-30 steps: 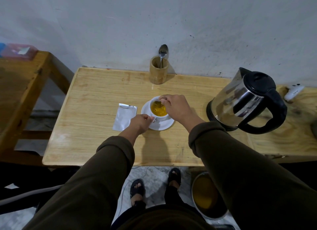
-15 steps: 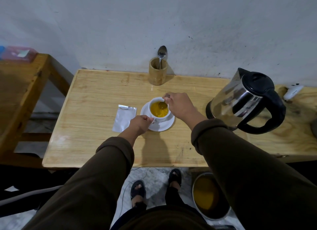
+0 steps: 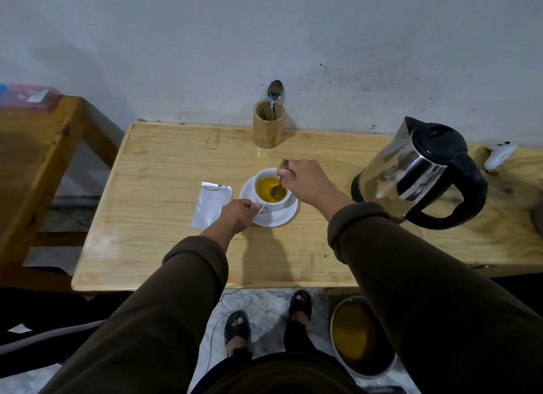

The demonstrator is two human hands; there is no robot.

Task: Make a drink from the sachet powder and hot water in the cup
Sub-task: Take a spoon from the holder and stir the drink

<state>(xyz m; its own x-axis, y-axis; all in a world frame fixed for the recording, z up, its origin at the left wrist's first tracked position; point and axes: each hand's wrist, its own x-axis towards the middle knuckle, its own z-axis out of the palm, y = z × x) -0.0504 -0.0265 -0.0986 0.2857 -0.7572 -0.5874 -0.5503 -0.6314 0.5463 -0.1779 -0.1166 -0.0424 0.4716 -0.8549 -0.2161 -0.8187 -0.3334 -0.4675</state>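
Observation:
A white cup [image 3: 271, 204] full of yellow-orange drink stands on a white saucer [image 3: 282, 215] in the middle of the wooden table [image 3: 164, 187]. My left hand [image 3: 239, 214] pinches the cup's handle at its near left side. My right hand [image 3: 305, 182] holds a metal spoon [image 3: 279, 185] upright, its bowl dipped in the drink. A silver sachet [image 3: 212, 204] lies flat just left of the saucer, partly behind my left hand. The steel kettle [image 3: 420, 173] with a black lid and handle stands to the right.
A wooden holder [image 3: 268, 127] with another spoon [image 3: 274, 95] stands at the back by the wall. A white object [image 3: 499, 155] lies far right. A second wooden table [image 3: 32, 158] is on the left. A metal pot [image 3: 361, 339] sits on the floor by my feet.
My right hand has lifted and shifted right off the cup's top, so the spoon handle and bowl now show. My left hand stays on the cup handle.

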